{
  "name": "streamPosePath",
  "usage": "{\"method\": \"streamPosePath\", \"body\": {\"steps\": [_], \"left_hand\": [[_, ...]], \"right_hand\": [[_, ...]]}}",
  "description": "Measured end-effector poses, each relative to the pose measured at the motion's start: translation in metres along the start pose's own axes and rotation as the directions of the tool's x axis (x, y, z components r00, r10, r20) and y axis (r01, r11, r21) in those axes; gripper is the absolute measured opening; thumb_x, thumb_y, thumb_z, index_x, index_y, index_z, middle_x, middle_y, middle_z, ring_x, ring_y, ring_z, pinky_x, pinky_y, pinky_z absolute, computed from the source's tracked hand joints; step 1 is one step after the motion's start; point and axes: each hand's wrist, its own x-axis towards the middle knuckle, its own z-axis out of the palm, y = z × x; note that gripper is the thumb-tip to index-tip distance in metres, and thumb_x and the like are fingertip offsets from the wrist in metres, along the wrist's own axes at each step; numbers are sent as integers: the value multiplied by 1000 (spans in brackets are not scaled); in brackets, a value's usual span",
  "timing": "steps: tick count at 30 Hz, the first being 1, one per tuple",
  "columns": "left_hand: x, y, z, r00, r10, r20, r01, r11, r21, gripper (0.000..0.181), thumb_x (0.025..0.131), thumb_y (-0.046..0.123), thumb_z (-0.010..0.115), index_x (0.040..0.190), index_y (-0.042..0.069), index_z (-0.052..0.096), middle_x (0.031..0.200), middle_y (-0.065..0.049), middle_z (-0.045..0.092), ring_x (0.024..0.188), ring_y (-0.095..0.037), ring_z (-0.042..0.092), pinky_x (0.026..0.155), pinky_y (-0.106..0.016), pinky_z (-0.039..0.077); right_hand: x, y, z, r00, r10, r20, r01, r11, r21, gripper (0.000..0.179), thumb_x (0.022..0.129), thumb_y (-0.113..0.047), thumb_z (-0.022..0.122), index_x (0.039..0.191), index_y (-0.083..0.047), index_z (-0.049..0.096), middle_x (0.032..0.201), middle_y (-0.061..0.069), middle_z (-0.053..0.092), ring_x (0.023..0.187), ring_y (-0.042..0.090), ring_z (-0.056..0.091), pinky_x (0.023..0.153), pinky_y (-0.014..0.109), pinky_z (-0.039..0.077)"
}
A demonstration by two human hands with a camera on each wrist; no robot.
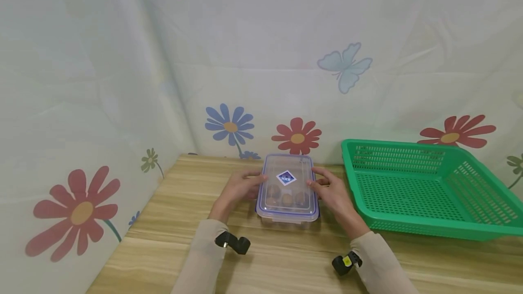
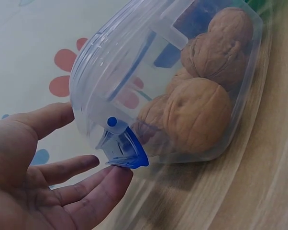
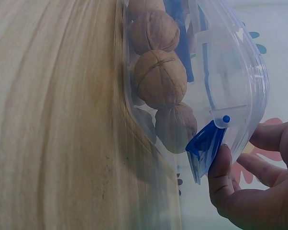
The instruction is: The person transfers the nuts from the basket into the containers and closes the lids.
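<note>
A clear plastic food container [image 1: 282, 162] with a blue-edged lid and a diamond label stands on the table, between both hands. Several walnuts [image 2: 196, 115] show through its wall. My left hand [image 1: 239, 187] holds its left side, the thumb against the lid's rim and fingertips on a blue latch [image 2: 129, 148] that tilts out from the wall. On the right side, my right hand [image 1: 333, 192] holds the opposite latch [image 3: 206, 146], which also stands out at an angle, with one bent finger against it and the thumb by the lid.
To the right of the container stands a green plastic basket [image 1: 408, 194] with slotted walls. The wooden table [image 1: 278, 257] ends at the back against a flower-printed curtain [image 1: 261, 58]. Black wrist cameras [image 1: 241, 244] sit on both sleeves.
</note>
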Motion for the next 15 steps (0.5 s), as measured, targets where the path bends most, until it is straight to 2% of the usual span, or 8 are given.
{"method": "streamPosePath", "body": {"steps": [15], "left_hand": [[2,-3,-1,1000,10,-4,-10,1000,20,56,98,30,78,140,-6,64,114,-22,76,98,-36,77,90,-47,64]], "right_hand": [[2,1,0,1000,-4,-2,4,1000,6,48,106,-16,68,151,-6,57,121,24,63,94,30,65,87,45,62]]}}
